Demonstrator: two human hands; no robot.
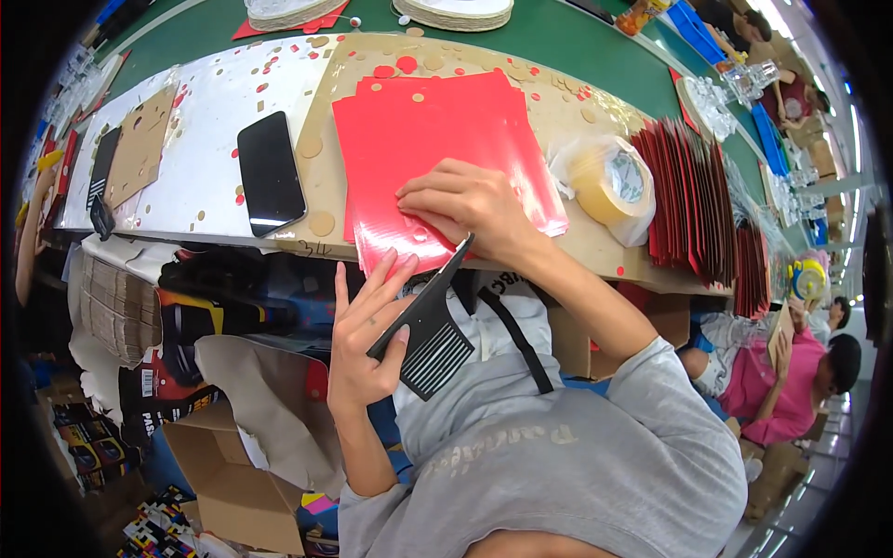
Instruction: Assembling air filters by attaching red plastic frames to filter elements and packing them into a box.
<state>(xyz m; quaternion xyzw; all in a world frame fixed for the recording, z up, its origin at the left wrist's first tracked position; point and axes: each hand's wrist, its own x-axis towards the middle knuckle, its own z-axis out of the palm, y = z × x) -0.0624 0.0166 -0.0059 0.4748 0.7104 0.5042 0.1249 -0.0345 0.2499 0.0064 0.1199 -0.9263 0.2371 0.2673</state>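
Observation:
A stack of glossy red sheets (446, 121) lies on the bench in front of me, its edges slightly fanned. My right hand (470, 206) rests over the near part of the stack, fingers bent and pressed together; whatever is under the fingertips is hidden. My left hand (367, 335) grips a thin black board with a row of slots (435, 358) between thumb and fingers. The board is tilted at the bench's front edge, its upper corner close beneath my right hand. My left fingertips reach the lower edge of the red sheets.
Left of the stack lies a black phone (271, 173). Farther left are a brown cardboard sheet (141, 146) and another black slotted board (102, 167). A bagged tape roll (609, 186) and a row of dark red folders (684, 200) stand right. Red and brown paper scraps litter the bench.

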